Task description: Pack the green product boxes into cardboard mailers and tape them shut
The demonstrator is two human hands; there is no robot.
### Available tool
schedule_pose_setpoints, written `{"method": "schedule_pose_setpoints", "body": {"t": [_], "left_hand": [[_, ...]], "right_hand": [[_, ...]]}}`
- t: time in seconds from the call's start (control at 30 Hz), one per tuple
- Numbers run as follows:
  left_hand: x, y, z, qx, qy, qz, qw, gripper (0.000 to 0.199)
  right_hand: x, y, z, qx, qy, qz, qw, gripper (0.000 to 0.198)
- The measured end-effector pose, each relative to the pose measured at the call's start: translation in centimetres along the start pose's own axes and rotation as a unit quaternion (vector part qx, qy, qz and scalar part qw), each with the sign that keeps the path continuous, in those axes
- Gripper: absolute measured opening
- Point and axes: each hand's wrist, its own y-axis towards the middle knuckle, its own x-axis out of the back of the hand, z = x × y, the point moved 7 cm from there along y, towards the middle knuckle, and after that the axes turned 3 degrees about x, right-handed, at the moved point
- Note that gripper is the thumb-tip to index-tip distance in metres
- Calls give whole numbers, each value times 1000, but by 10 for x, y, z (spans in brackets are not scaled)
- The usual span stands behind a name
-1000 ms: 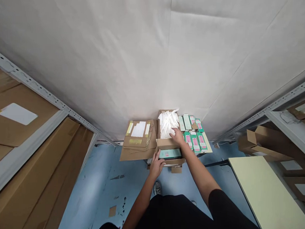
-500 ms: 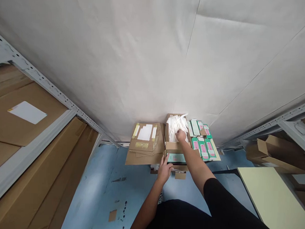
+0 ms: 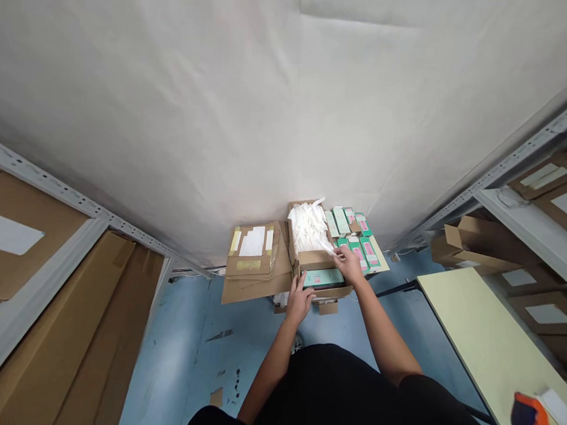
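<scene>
I have the left hand at the carton's near left corner, fingers half spread; I can't tell whether they grip. Blue floor gives room on that side. A green pack lies inside, its print too small for me to read. My right hand pinches a white strip at the right edge. Beyond the brown flap more strips pile up; green boxes with illegible pink panels stand alongside, before the wall.
</scene>
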Motion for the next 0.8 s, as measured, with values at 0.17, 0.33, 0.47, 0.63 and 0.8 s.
{"method": "schedule_pose_setpoints", "body": {"t": [0.17,0.33,0.47,0.63,0.8], "left_hand": [[-20,12,-45,-46,22,12,999,17],[-56,19,-107,-83,31,18,996,18],[-100,26,-165,-136,36,34,989,18],[-168,38,-243,-210,42,63,975,15],[-244,48,-328,-286,28,121,950,15]], "right_hand": [[41,-65,-12,34,3,54,998,41],[120,-99,-41,12,-3,-10,1000,42],[189,-131,-76,-15,-17,-62,998,45],[270,-187,-132,-77,-44,-109,990,50],[354,-268,-189,-151,-92,-183,967,54]]}}
